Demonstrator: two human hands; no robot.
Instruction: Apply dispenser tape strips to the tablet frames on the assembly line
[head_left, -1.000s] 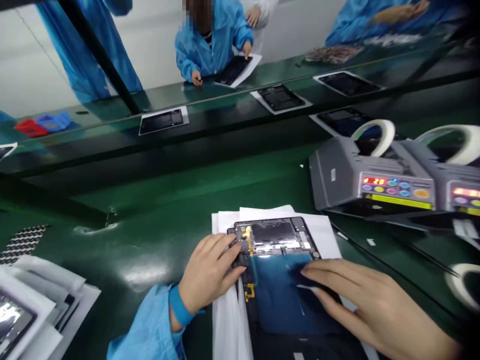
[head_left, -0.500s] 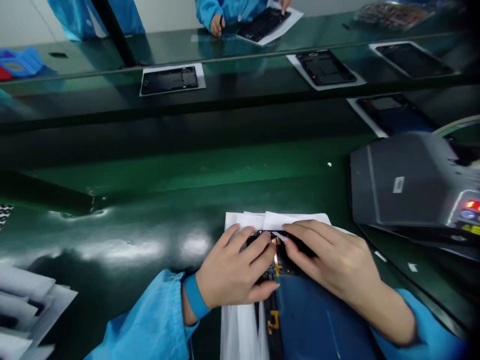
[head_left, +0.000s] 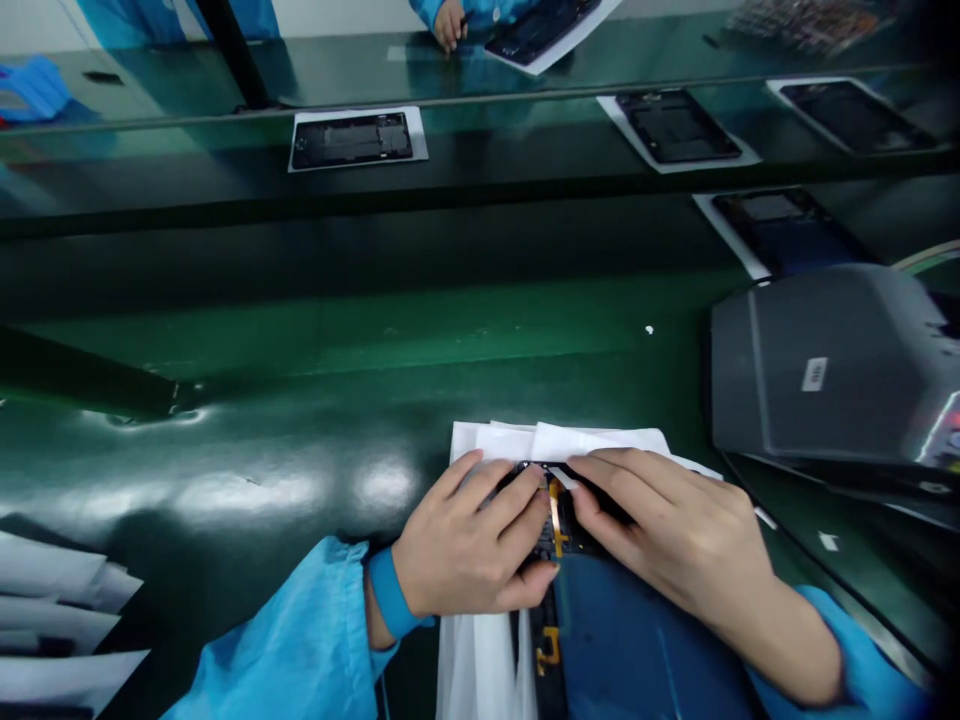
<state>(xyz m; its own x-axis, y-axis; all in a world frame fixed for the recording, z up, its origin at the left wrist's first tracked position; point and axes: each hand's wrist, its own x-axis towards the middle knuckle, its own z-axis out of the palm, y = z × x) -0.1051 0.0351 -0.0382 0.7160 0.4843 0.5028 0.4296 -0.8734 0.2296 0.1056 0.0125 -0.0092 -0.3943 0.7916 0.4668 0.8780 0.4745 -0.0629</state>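
Note:
An opened tablet (head_left: 622, 640) lies in front of me, showing a large dark blue panel and gold flex cables (head_left: 553, 645) on its left side. White paper sheets (head_left: 600, 437) stick out from under it. My left hand (head_left: 476, 540) rests over its upper left part, fingers spread and bent, with the tips on the dark circuit area. My right hand (head_left: 675, 515) covers the upper right part, and its thumb and fingers pinch a small white strip (head_left: 564, 478) near the tablet's top edge. The fingers hide much of the circuit area.
A grey machine (head_left: 810, 370) stands at right, a cable running past it. White-wrapped items (head_left: 60, 620) are stacked at lower left. Several tablet shells, one a black frame (head_left: 352, 140), lie on paper along the far shelf. A co-worker's hand (head_left: 450, 22) is across the bench.
My view has shifted slightly, so the far shelf sits higher. Both hands stay on the tablet in nearly the same pose. The co-worker's tablet appears farther up in the picture.

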